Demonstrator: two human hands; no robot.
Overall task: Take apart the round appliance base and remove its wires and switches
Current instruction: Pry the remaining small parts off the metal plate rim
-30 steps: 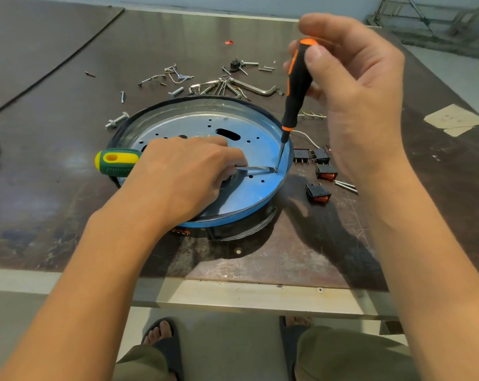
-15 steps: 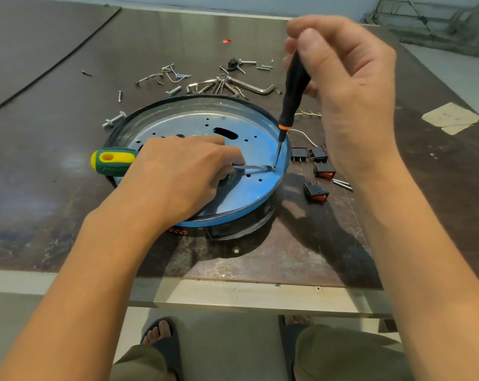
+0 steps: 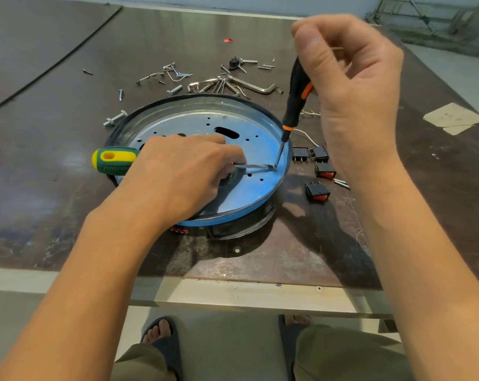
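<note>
The round appliance base point(image 3: 260, 133), a shiny metal plate with holes on a black rim, lies on the dark table. My left hand point(image 3: 183, 174) grips a green and yellow screwdriver point(image 3: 113, 160) lying flat across the plate, its blade reaching right. My right hand point(image 3: 351, 97) holds a black and orange screwdriver point(image 3: 294, 97) nearly upright. Both tips meet at one spot near the plate's right rim. Several black rocker switches point(image 3: 318, 191) with red faces lie loose just right of the base, beside a white wire point(image 3: 304, 134).
Loose screws, bolts and bent metal rods point(image 3: 221, 83) are scattered behind the base. A bolt point(image 3: 114, 119) lies at its left rear. Taped paper point(image 3: 452, 118) sits at the far right. The table's front edge point(image 3: 232, 292) is close to my legs.
My right hand has shifted slightly lower on the black screwdriver and turned a little. Both tips stay at the same spot; the left hand has not moved.
</note>
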